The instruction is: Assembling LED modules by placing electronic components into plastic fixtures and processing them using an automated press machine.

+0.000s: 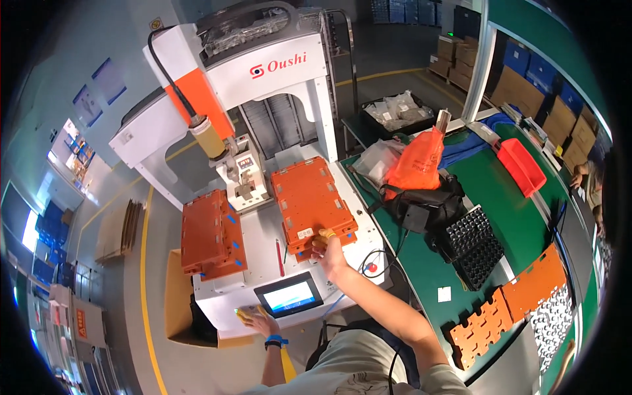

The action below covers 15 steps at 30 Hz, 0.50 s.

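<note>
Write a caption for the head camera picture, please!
Right hand at an orange plate, left hand near a lit screen.

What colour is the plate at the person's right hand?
Orange-brown: the plate shows best in the head view, the only one.

The right hand covers part of the near edge of the right-hand orange fixture plate, so whether its fingers grip or only touch cannot be told. What the fingertips of the left hand meet at the front of the white gantry machine is too small to make out. Glare washes out the touchscreen. The cardboard box is partly hidden behind the machine. At lower right, the white pieces are too small to identify. The dark rim cuts off a co-worker.
</note>
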Available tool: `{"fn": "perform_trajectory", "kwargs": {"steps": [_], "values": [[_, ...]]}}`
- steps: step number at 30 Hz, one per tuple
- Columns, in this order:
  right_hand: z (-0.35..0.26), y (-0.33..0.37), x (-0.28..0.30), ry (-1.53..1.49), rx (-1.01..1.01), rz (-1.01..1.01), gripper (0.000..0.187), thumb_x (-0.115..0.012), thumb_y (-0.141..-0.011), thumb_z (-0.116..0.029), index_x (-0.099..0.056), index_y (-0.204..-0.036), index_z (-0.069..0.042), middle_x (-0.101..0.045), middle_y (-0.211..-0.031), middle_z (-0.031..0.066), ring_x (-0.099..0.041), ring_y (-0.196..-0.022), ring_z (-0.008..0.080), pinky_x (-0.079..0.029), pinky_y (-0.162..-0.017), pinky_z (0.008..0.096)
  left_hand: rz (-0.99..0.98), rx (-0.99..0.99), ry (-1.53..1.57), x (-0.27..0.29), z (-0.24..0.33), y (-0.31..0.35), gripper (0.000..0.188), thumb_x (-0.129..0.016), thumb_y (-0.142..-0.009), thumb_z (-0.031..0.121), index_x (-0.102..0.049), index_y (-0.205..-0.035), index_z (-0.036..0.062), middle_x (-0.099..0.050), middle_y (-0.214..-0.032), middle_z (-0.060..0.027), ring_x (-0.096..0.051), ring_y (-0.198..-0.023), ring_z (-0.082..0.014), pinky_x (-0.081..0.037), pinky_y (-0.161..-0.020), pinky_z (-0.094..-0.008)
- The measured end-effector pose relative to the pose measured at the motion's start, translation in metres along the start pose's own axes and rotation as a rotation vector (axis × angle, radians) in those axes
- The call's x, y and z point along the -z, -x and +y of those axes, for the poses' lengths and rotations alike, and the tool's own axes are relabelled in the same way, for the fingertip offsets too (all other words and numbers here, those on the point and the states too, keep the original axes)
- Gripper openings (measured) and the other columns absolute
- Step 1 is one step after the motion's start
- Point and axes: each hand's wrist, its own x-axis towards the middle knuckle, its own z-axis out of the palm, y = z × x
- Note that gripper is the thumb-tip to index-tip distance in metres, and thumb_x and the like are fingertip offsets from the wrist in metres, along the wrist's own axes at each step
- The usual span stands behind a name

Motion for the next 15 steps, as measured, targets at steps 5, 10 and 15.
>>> {"fn": "perform_trajectory", "kwargs": {"steps": [5, 10, 15], "values": [[-0.014, -0.005, -0.011, 0.145, 0.004, 0.128, 0.036, -0.065, -0.090, -0.046, -0.063, -0.083, -0.011, -0.057, -0.070, 0.0000, -0.054, -0.060, 0.0129, -0.040, -0.057, 0.0301, 0.071, -0.053, 0.297, 0.015, 0.053, 0.018, 0.071, -0.046, -0.104, 0.033, -0.015, -0.156, -0.0046, -0.017, -0.161, -0.0294, -0.019, -0.146, -0.0481, -0.014, -0.120, -0.0551], [-0.020, -0.005, -0.025, 0.269, 0.086, 0.122, 0.035, -0.070, -0.089, -0.042, -0.066, -0.088, -0.007, -0.054, -0.068, -0.0032, -0.047, -0.056, 0.0073, -0.037, -0.051, 0.0288, 0.074, -0.229, 0.438, 0.010, 0.081, 0.019, 0.060, -0.050, -0.103, 0.023, -0.027, -0.152, -0.0035, -0.032, -0.155, -0.0250, -0.032, -0.141, -0.0434, -0.020, -0.120, -0.0506], [-0.049, -0.018, -0.031, 0.367, 0.006, 0.047, 0.044, -0.071, -0.083, -0.062, -0.058, -0.087, -0.019, -0.044, -0.064, -0.0050, -0.041, -0.054, 0.0087, -0.036, -0.054, 0.0271, -0.315, -1.219, 0.702, 0.110, 0.205, 0.015, 0.021, -0.070, -0.084, 0.014, -0.070, -0.104, 0.0072, -0.069, -0.102, -0.0107, -0.064, -0.095, -0.0306, -0.051, -0.089, -0.0410]]}}
